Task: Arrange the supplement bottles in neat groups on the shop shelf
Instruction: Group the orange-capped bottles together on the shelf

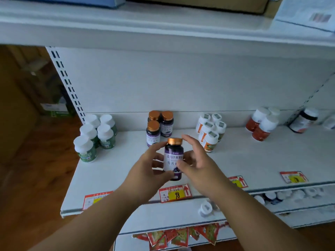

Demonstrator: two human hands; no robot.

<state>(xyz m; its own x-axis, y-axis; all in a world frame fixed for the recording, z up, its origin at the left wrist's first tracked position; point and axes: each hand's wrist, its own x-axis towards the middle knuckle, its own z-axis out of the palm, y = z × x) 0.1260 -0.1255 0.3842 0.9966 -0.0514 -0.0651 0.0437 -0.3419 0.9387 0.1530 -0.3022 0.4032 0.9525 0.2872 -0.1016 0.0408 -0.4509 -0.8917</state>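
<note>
A purple bottle with a copper cap (173, 156) is upright above the white shelf (244, 160), near its front middle. My left hand (148, 171) grips it from the left, fingers curled round the label. My right hand (194, 160) holds it from the right, thumb on the label and fingers arched by the cap. Behind it stand three matching purple bottles (159, 125) at the back of the shelf. I cannot tell whether the held bottle touches the shelf.
Green-labelled white-capped bottles (96, 136) group at the left, orange-labelled ones (211, 131) right of centre, red ones (261, 124) further right, a dark jar (303, 122) at the far right. Price tags (175, 192) line the front edge. Lower shelves hold more bottles (205, 208).
</note>
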